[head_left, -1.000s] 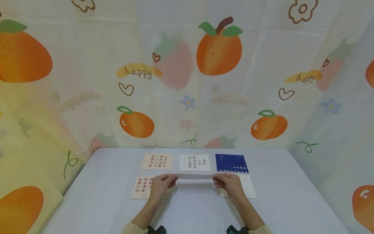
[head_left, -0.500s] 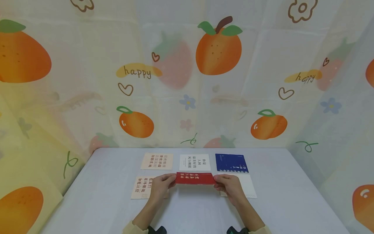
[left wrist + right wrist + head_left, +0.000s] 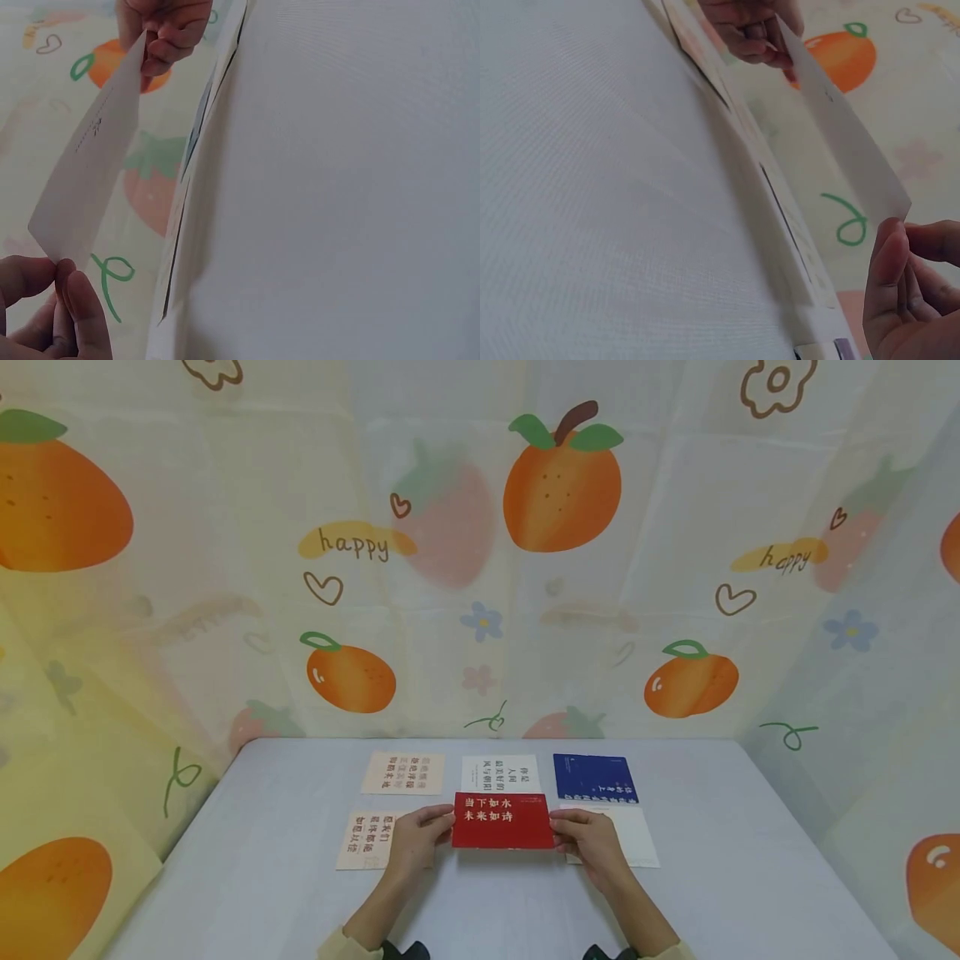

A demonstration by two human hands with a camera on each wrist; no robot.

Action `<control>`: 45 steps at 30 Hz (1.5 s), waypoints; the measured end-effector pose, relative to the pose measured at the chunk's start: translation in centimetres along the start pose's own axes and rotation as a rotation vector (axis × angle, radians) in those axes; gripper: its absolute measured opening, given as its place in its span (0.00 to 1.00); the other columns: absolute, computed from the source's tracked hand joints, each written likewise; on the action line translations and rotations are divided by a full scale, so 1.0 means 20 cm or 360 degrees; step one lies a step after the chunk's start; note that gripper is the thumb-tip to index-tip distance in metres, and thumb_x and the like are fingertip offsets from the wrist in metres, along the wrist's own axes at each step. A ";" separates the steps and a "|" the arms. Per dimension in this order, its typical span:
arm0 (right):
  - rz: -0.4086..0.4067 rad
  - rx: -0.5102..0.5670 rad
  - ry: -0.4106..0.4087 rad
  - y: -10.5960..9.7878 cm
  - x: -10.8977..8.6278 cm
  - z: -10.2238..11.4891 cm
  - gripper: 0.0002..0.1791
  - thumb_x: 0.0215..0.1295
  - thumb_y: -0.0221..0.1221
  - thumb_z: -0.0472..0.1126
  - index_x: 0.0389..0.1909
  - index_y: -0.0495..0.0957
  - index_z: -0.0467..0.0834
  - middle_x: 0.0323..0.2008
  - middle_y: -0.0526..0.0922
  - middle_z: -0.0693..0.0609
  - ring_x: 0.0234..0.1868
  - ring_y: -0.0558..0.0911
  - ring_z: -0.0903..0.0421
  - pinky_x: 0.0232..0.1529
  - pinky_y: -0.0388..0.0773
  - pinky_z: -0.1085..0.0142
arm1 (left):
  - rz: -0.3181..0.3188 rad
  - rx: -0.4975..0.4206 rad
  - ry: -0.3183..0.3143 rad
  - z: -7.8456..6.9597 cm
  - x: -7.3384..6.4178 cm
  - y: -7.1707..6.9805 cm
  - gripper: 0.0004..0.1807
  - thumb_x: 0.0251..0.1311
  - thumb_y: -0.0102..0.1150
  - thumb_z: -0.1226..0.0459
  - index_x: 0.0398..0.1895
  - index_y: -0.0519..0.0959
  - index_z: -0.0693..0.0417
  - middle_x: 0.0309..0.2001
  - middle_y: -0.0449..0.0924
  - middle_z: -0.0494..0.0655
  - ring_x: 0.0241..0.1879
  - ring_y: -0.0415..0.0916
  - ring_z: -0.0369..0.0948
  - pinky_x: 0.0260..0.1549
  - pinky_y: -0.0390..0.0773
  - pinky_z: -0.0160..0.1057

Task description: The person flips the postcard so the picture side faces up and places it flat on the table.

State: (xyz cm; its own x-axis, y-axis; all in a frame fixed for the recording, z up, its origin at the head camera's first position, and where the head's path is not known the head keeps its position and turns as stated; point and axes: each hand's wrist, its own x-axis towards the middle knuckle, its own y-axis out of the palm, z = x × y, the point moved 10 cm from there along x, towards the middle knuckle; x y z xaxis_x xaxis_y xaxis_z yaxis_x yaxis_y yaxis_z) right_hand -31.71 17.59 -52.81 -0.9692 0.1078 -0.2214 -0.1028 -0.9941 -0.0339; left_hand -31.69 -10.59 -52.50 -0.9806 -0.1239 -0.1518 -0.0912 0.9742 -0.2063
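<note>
A red card [image 3: 501,831] with pale lettering is held above the table between both hands, its printed face tilted up toward the head camera. My left hand [image 3: 412,843] pinches its left edge and my right hand [image 3: 596,842] pinches its right edge. Both wrist views show the card's white back [image 3: 94,157], with the thumb and fingers closed on its edge. Beneath the left hand lies a cream card [image 3: 360,843], partly covered. Under the right hand is a whitish card [image 3: 636,837], also partly covered.
Along the back of the white table [image 3: 225,893] lie a cream card [image 3: 403,774], a white card [image 3: 480,770] and a dark blue card [image 3: 596,777]. The red card overlaps the white one in the head view. A fruit-printed curtain [image 3: 480,610] hangs behind.
The card was seen nearly edge-on, then tilted so its red face came into view; now that face shows fully and upright. Both hands have kept their grip and barely moved.
</note>
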 end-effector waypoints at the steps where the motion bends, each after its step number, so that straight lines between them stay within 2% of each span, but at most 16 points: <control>1: 0.0001 -0.0004 -0.0004 0.00 0.00 0.00 0.14 0.62 0.60 0.33 0.46 0.81 0.29 0.32 0.86 0.46 0.27 0.82 0.56 0.30 0.81 0.70 | -0.0004 0.0006 -0.0003 0.00 0.00 0.00 0.17 0.64 0.59 0.61 0.52 0.80 0.61 0.48 0.84 0.55 0.40 0.84 0.39 0.40 0.84 0.36; 10: 0.0038 -0.0099 -0.0013 0.02 0.00 -0.02 0.14 0.63 0.59 0.34 0.47 0.81 0.29 0.30 0.85 0.47 0.27 0.81 0.56 0.31 0.80 0.69 | -0.0018 0.0119 -0.0034 0.03 0.00 -0.01 0.16 0.63 0.58 0.62 0.51 0.81 0.61 0.42 0.85 0.52 0.33 0.81 0.37 0.29 0.80 0.33; 19: 0.0056 -0.0174 -0.0007 0.03 0.01 -0.04 0.15 0.63 0.60 0.33 0.47 0.81 0.30 0.31 0.85 0.47 0.25 0.79 0.56 0.30 0.80 0.68 | 0.0070 0.0200 -0.0034 0.04 0.00 0.01 0.18 0.61 0.59 0.63 0.54 0.80 0.59 0.42 0.85 0.52 0.30 0.78 0.38 0.23 0.73 0.33; 27: 0.0068 -0.0254 0.0013 0.03 0.01 -0.06 0.14 0.62 0.60 0.32 0.46 0.81 0.30 0.29 0.84 0.46 0.23 0.77 0.55 0.28 0.79 0.67 | 0.0193 0.0246 -0.0002 0.03 0.00 0.06 0.21 0.58 0.60 0.68 0.55 0.78 0.65 0.40 0.84 0.52 0.36 0.79 0.38 0.36 0.82 0.35; 34: 0.0138 -0.0360 -0.0009 0.04 0.01 -0.05 0.15 0.62 0.60 0.32 0.47 0.80 0.28 0.26 0.82 0.46 0.20 0.76 0.57 0.25 0.77 0.69 | 0.0272 0.0368 -0.0033 0.04 0.01 0.08 0.20 0.59 0.61 0.68 0.55 0.78 0.67 0.40 0.83 0.52 0.34 0.78 0.38 0.36 0.83 0.36; 37: 0.0167 -0.0427 -0.0004 0.05 0.00 -0.05 0.15 0.61 0.60 0.31 0.48 0.80 0.28 0.24 0.82 0.46 0.19 0.76 0.58 0.25 0.77 0.70 | 0.0294 0.0404 -0.0054 0.05 0.01 0.08 0.20 0.59 0.60 0.68 0.55 0.78 0.67 0.43 0.83 0.55 0.35 0.78 0.39 0.36 0.82 0.36; 40: 0.0166 -0.0462 0.0009 0.05 0.00 -0.06 0.15 0.61 0.60 0.31 0.47 0.80 0.28 0.24 0.82 0.46 0.19 0.76 0.58 0.25 0.77 0.69 | 0.0300 0.0420 -0.0064 0.05 0.00 0.08 0.19 0.59 0.60 0.68 0.54 0.78 0.67 0.46 0.83 0.58 0.36 0.79 0.39 0.36 0.83 0.37; 45: 0.0171 -0.0491 -0.0003 0.05 0.00 -0.06 0.14 0.60 0.60 0.31 0.46 0.80 0.28 0.25 0.82 0.46 0.19 0.77 0.58 0.25 0.79 0.69 | 0.0285 0.0413 -0.0071 0.05 0.00 0.07 0.19 0.60 0.60 0.66 0.53 0.79 0.67 0.45 0.83 0.56 0.35 0.78 0.38 0.36 0.82 0.36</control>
State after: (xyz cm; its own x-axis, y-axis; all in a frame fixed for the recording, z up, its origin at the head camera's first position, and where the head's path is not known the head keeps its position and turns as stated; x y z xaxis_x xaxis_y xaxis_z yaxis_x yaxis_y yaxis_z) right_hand -31.53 16.59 -54.00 -0.9713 0.0023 -0.2377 0.0723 -0.9498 -0.3044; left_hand -31.61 -9.45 -53.79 -0.9681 0.0315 -0.2487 0.1351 0.9013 -0.4116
